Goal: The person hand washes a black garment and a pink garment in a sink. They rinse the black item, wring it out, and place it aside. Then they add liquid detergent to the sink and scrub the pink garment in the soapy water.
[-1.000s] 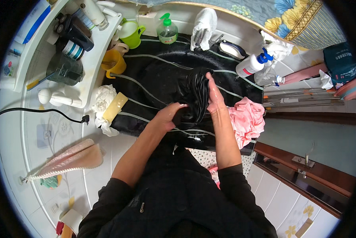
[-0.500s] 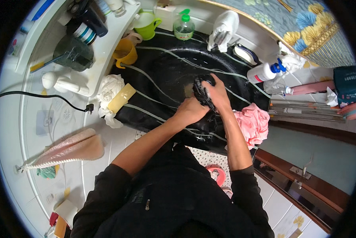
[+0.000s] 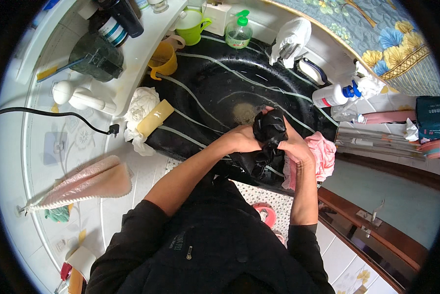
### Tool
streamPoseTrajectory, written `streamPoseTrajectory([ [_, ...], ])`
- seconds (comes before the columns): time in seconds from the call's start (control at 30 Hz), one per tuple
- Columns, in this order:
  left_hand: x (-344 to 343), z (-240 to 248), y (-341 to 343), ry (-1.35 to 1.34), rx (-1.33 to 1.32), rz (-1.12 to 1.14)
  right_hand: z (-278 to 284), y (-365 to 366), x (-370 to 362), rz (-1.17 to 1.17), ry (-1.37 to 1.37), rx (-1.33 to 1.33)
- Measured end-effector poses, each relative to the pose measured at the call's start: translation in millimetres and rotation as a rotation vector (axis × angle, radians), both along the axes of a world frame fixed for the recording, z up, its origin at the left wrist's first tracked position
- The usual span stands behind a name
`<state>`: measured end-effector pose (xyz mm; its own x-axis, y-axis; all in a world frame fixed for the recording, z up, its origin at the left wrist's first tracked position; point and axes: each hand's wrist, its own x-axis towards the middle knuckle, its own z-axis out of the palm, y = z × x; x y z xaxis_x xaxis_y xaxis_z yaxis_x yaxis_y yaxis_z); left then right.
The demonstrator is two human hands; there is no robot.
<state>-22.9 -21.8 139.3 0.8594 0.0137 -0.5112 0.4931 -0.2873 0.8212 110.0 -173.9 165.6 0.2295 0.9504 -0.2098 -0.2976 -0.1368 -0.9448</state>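
A bunched, wet black cloth [image 3: 270, 131] is gripped between both hands over the near edge of a black sink [image 3: 207, 90] with pale wavy lines. My left hand [image 3: 243, 139] closes on its left side. My right hand [image 3: 296, 145] wraps the right side, its fingers partly hidden behind the folds. Part of the cloth hangs down toward the counter's front edge. Beside my right wrist lies a crumpled pink cloth [image 3: 322, 156]. On the left of the counter, a yellow soap bar [image 3: 155, 118] leans against a crumpled white cloth [image 3: 141, 102].
A yellow mug [image 3: 164, 60], a green cup [image 3: 191, 29] and a green pump bottle [image 3: 238, 34] line the sink's back left. A brush [image 3: 312, 71] and a white bottle with a blue top [image 3: 329, 96] stand back right. A white shelf [image 3: 137, 55] juts in at left.
Both hands have drawn the black cloth from the basin toward me and slightly right. It is now gathered in a higher bundle, and a light patch at the basin's middle shows more fully.
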Motion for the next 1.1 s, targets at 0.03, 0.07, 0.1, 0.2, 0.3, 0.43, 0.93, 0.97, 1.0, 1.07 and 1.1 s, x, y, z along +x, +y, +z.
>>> streamPoseTrajectory([
  [0.03, -1, -1, -1, 0.017, -0.041, -0.010, 3, -4, -2, -0.007, -0.032, -0.046],
  [0.07, -1, -2, -1, 0.034, -0.081, -0.019, 5, -7, -5, -0.032, -0.019, -0.077],
  [0.1, -3, -7, -2, 0.064, -0.138, 0.006, 7, -10, -9, -0.054, -0.006, -0.106],
  [0.2, -9, -31, -5, 0.157, -0.311, 0.076, 3, -26, -18, -0.125, 0.114, -0.102],
  [0.3, -18, -27, -4, 0.211, -0.416, 0.179, -12, -54, -25, -0.234, 0.310, -0.062],
  [0.43, -23, -63, -5, 0.208, -0.444, 0.158, -12, -57, -35, -0.260, 0.332, 0.004],
  [0.93, 4, -24, -14, 0.066, 0.145, -0.073, -9, 5, -43, -0.394, -0.293, -0.323],
  [0.97, 8, -10, -16, 0.085, 0.202, -0.068, -7, 8, -41, -0.430, -0.244, -0.382],
  [1.0, 6, 4, -19, 0.062, 0.267, 0.001, -4, 12, -39, -0.458, -0.193, -0.437],
  [1.07, 7, 7, -24, 0.044, 0.317, 0.001, -4, 18, -37, -0.532, -0.236, -0.493],
  [1.1, 7, 13, -28, 0.027, 0.351, 0.050, -1, 22, -36, -0.547, -0.195, -0.484],
])
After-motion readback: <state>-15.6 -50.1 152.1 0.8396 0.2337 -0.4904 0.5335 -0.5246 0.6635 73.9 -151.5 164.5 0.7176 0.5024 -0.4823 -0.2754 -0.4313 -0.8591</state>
